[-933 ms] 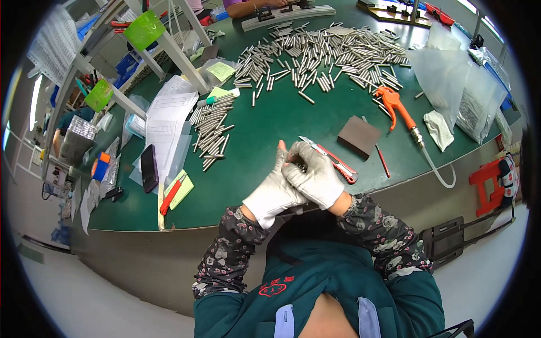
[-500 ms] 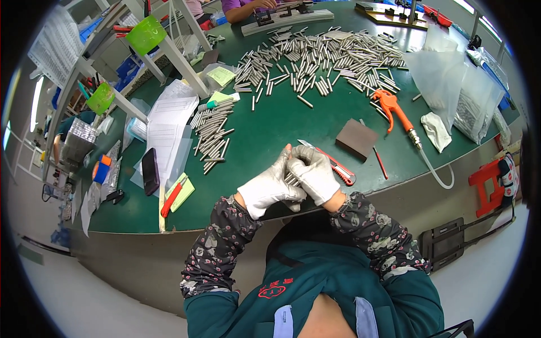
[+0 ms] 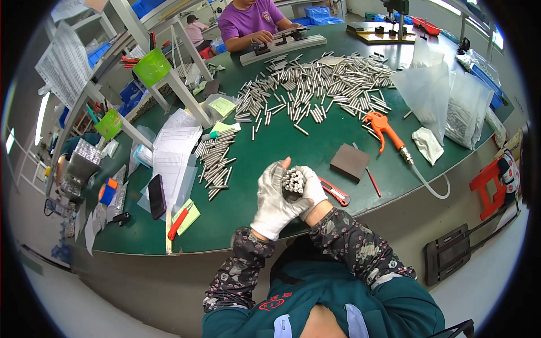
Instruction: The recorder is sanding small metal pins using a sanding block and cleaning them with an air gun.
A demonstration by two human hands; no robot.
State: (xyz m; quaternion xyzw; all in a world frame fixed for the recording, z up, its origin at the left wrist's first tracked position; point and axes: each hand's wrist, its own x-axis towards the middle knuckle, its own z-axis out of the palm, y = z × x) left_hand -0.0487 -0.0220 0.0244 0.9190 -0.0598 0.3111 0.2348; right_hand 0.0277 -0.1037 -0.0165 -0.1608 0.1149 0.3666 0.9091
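Note:
Both my hands wear white gloves and close round one bundle of short metal pins, whose round ends face up. My left hand wraps the bundle's left side, with a bare thumb tip showing at the top. My right hand grips it from the right. Just right of them lies a red utility knife, partly hidden by my right hand. A dark brown block and a thin red pen-like stick are beyond it. Loose metal pins lie in a smaller group to the left.
A large heap of metal pins spreads across the green table. At right are an orange air gun with its hose, a white cloth and plastic bags. Papers, a phone and another red knife lie left. A co-worker sits opposite.
My hands have turned the bundle so the pin ends now face up into view. The view has tilted upward, showing more of the co-worker opposite.

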